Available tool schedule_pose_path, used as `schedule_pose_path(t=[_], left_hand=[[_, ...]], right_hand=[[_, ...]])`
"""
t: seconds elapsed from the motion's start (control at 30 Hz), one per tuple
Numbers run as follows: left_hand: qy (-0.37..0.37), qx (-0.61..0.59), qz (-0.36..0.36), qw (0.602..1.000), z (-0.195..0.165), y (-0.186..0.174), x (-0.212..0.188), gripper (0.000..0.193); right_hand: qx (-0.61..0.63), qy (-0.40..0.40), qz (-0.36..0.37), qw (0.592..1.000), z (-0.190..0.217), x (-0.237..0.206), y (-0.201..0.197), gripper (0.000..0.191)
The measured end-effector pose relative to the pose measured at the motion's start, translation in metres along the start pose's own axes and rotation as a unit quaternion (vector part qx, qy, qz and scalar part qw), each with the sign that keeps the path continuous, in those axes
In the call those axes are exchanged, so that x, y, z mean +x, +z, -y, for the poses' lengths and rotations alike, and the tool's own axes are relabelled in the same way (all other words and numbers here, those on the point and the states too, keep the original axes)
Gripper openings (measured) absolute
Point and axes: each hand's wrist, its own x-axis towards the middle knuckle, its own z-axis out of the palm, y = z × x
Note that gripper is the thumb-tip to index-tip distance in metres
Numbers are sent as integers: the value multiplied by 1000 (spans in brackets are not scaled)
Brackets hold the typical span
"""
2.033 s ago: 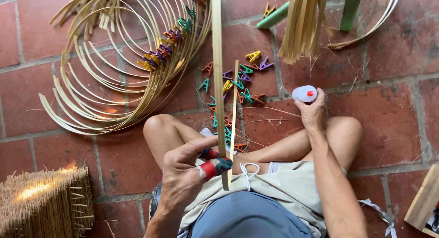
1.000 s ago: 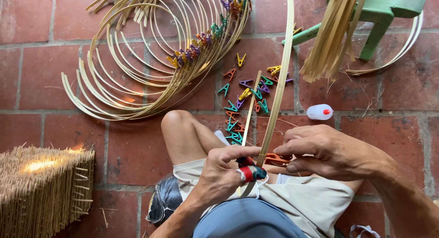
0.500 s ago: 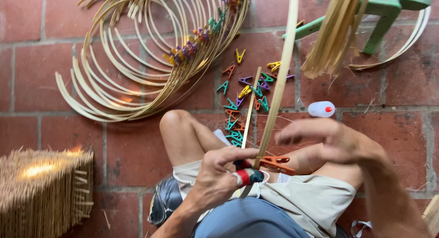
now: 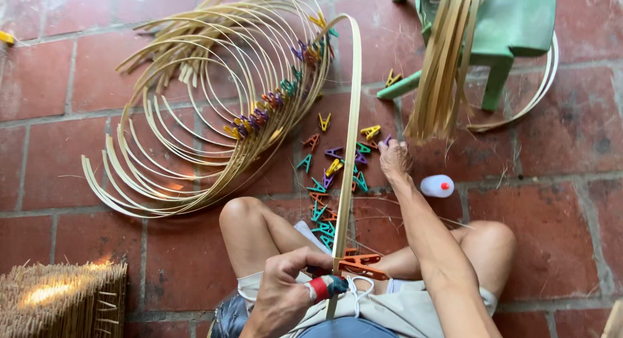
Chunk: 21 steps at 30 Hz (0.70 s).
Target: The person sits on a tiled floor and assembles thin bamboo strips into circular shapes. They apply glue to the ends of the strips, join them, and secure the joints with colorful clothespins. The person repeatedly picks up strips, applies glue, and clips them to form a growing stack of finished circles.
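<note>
A person is sitting cross-legged on a red brick floor (image 4: pixel 571 234), seen from above. The left hand (image 4: pixel 285 289) is gripping the lower end of a long bamboo strip (image 4: pixel 350 150), fingers curled tight around it just above the lap, with red and blue tape wrapped on the finger nearest the strip. The strip is rising from that grip and curving over at the top towards a stack of bamboo hoops (image 4: pixel 207 111) lying on the floor to the left. An orange clothes peg (image 4: pixel 360 265) is clamped on the strip just beside the left hand. The right hand (image 4: pixel 394 159) is stretching out well apart from the left, fingers bent down and resting among a scatter of coloured clothes pegs (image 4: pixel 334 172) on the bricks; whether it is pinching one cannot be told. A small white bottle with a red cap (image 4: pixel 437 185) is lying just to the right of that hand. More coloured pegs are sitting clipped in a row along the stacked hoops. A green plastic stool (image 4: pixel 513 26) is standing at the top right with a bundle of bamboo strips (image 4: pixel 444 65) hanging off it. A woven straw piece (image 4: pixel 61 299) is showing in the bottom left corner.
</note>
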Motion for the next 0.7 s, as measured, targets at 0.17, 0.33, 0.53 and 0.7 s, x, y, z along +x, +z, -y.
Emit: schedule_pose_path(t=[0.17, 0.33, 0.53, 0.7], left_hand=[[-44, -58, -22, 997, 6, 0, 6, 18], [-45, -146, 11, 988, 13, -1, 8, 20], [-1, -87, 35, 996, 5, 7, 2, 20], [37, -112, 39, 992, 11, 8, -6, 16]], right_hand=[[-25, 0, 100, 995, 8, 0, -15, 36], [299, -76, 123, 943, 56, -32, -141, 8], [272, -364, 273, 848, 191, -108, -317, 33], [66, -469, 380, 795, 259, -146, -291, 25]])
